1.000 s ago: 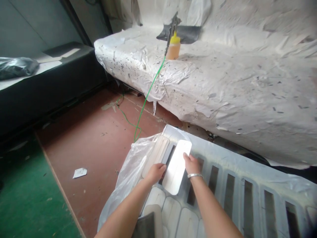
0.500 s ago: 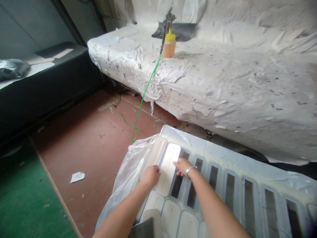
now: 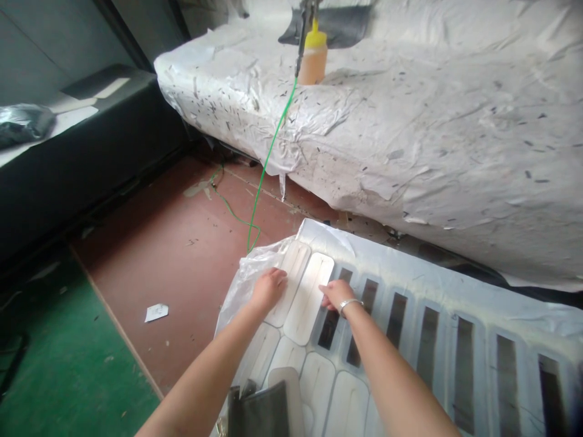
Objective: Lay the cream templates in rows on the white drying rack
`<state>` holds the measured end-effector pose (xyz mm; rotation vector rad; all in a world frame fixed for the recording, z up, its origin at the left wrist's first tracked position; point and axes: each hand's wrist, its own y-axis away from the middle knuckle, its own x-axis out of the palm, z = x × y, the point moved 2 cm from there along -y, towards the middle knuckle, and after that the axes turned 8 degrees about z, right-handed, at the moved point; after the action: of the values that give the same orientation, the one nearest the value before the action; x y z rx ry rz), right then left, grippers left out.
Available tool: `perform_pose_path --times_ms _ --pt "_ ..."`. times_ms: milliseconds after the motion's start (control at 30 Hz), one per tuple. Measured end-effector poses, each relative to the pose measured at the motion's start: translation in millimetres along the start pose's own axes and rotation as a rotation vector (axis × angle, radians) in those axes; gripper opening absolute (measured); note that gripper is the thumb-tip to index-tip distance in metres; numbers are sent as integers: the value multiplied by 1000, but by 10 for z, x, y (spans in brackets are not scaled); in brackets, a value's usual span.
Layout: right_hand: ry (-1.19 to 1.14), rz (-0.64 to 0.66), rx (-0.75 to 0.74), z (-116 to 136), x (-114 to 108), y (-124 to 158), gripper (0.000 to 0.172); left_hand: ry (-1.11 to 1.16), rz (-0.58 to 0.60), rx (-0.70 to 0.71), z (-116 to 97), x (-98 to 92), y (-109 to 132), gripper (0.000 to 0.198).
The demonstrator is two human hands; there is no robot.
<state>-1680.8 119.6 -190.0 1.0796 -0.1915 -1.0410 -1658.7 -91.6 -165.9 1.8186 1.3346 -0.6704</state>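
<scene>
A bright white oblong panel (image 3: 308, 297) with rounded corners and a thin line down its middle lies in the grey slotted frame (image 3: 446, 321). My right hand (image 3: 337, 295), with a bracelet at the wrist, pinches this panel's right edge. On the other side, my left hand (image 3: 269, 289) rests at the left edge of a duller oblong panel (image 3: 289, 280), its fingers loosely bent and apart, gripping nothing. Similar pale panels (image 3: 316, 385) lie nearer to me. A dark flat piece (image 3: 259, 409) sits over some of them at the bottom edge.
Beyond the frame stands a long bench (image 3: 410, 139) under white wrinkled sheeting. It bears a spray gun (image 3: 302, 42) and a yellow-capped bottle (image 3: 314, 59). A green hose (image 3: 268, 159) hangs to the reddish floor board (image 3: 182, 243). Clear plastic film (image 3: 248, 267) edges the frame.
My left hand has moved from beside the bright panel to the far left panel, and its fingers have loosened. My right hand keeps its place at the bright panel's edge. The view has tilted down slightly.
</scene>
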Motion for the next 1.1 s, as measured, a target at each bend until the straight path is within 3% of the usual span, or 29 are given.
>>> perform_pose_path --times_ms 133,333,533,700,767,867,933,1100 --pt "-34 -46 -53 -25 44 21 25 -172 -32 239 -58 61 51 20" --pt "72 -149 -159 24 31 68 25 -327 58 419 -83 215 160 39" --pt "160 -101 -122 44 13 48 24 -411 172 420 -49 344 192 65" --pt "520 -159 -103 190 -56 75 27 -492 218 430 -76 453 225 76" --pt "736 -312 -161 287 -59 111 26 -498 232 431 -46 452 193 81" --pt "943 -510 -392 366 6 114 39 -499 204 399 10 376 58 90" --pt "988 -509 -501 345 61 64 47 -508 152 350 16 309 -67 88" --pt "1022 -476 -481 348 108 -60 49 -502 140 218 -95 258 -269 87"
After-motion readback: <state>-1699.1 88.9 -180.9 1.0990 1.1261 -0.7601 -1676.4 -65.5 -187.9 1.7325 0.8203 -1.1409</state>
